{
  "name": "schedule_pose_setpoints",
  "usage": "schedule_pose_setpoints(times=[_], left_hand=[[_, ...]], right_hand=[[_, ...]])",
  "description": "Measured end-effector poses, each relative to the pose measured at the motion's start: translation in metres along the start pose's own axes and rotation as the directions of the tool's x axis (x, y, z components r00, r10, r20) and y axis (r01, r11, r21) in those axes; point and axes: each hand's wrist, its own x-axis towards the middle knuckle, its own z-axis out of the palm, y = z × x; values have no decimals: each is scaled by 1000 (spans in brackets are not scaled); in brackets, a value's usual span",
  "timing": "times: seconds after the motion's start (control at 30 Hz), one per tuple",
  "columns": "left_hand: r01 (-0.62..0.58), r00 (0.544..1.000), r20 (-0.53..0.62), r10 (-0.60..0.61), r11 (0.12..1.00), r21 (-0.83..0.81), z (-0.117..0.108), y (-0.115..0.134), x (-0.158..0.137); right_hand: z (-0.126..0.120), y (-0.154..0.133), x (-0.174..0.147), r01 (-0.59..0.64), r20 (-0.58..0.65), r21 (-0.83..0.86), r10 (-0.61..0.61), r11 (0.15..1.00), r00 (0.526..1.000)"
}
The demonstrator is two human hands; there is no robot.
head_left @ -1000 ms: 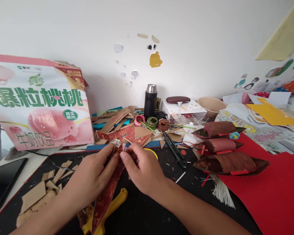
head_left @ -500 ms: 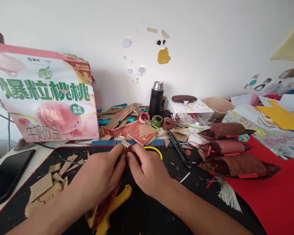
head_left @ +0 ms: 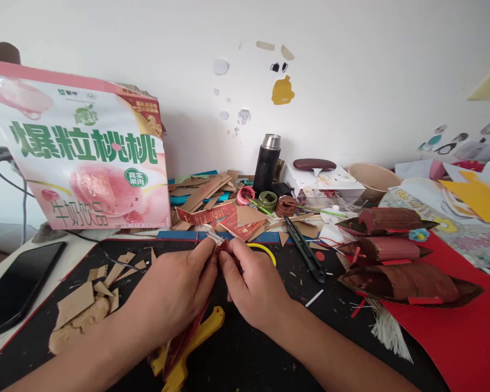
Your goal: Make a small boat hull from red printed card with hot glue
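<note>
Cardboard strip [head_left: 183, 344], dark red, slants away from us across a yellow tool [head_left: 209, 326]; whether the two touch we cannot tell. Its far end sits between both sets of fingertips: we see the left hand [head_left: 179, 280] pinching it, thumb to forefinger, and the right hand [head_left: 253, 277] pinching the same end just beside. A pale bit shows there, too small for us to identify. Left on the black mat [head_left: 245, 354], brown cardboard scraps [head_left: 75, 302]; off its edge, a smartphone [head_left: 20, 288]. Right, three brown model boats [head_left: 416, 283] near a red sheet [head_left: 469, 326]. We mark a utility knife [head_left: 304, 250] past the right hand. Farther: open paint jars [head_left: 267, 202], a black thermos [head_left: 266, 166], a peach milk-drink carton [head_left: 90, 163] upright, then white wall [head_left: 351, 71].
</note>
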Motion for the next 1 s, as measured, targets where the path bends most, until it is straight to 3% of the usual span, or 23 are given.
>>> schedule_pose_setpoints(times=[0.7, 1.0], left_hand=[[-123, 982, -129, 135, 987, 100, -1, 4, -1], [-150, 978, -131, 163, 983, 104, -4, 4, 0]], right_hand=[[2, -1, -3, -54, 34, 115, 50, 992, 998], [1, -2, -1, -44, 22, 141, 41, 989, 999]])
